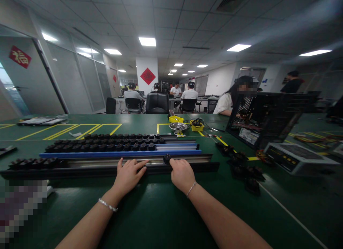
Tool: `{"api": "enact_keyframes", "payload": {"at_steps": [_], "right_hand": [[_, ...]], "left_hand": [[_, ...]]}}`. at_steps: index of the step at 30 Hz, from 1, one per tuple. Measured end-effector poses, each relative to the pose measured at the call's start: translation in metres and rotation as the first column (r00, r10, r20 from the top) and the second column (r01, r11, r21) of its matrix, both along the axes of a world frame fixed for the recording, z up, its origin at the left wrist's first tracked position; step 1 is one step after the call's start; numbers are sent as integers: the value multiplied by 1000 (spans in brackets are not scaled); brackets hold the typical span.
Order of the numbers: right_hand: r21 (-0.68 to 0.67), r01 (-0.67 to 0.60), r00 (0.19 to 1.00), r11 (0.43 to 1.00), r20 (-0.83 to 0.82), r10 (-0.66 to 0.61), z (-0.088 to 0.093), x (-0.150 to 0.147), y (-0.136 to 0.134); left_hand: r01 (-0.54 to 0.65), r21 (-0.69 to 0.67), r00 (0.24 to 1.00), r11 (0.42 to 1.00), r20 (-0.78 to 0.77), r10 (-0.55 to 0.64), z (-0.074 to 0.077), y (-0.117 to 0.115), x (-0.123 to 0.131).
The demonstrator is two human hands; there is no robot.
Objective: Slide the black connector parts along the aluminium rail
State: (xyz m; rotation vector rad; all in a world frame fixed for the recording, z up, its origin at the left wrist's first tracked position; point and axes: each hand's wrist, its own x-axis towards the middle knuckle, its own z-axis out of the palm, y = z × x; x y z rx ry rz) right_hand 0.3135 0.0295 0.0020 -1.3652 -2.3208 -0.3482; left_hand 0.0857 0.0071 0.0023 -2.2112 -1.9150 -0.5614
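Note:
A long black rail with a shiny metal channel lies across the green table in front of me. My left hand rests over the rail's middle, fingers spread and holding nothing. With curled fingers, my right hand grips a small black block-shaped part that sits in the channel towards the right end. Several similar black parts stand in a row at the rail's left end. Behind it, a blue-edged rail carries more rows of black parts.
Loose black parts lie to the right, near a metal power supply box and an opened computer case. Beyond the rails are a metal bowl and yellow trays. A person sits behind the case.

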Motion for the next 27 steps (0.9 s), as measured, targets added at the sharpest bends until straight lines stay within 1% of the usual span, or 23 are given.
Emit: {"api": "enact_keyframes", "payload": {"at_steps": [6, 15, 27], "right_hand": [[-28, 33, 999, 999, 15, -33, 1, 0, 0], [-32, 60, 998, 998, 20, -60, 2, 2, -1], [-43, 92, 996, 995, 20, -91, 3, 3, 0]], "left_hand": [[-1, -5, 1000, 1000, 0, 1, 0, 0, 0], [-3, -16, 1000, 1000, -6, 3, 2, -1, 0], [3, 4, 1000, 1000, -11, -2, 1, 0, 0]]}}
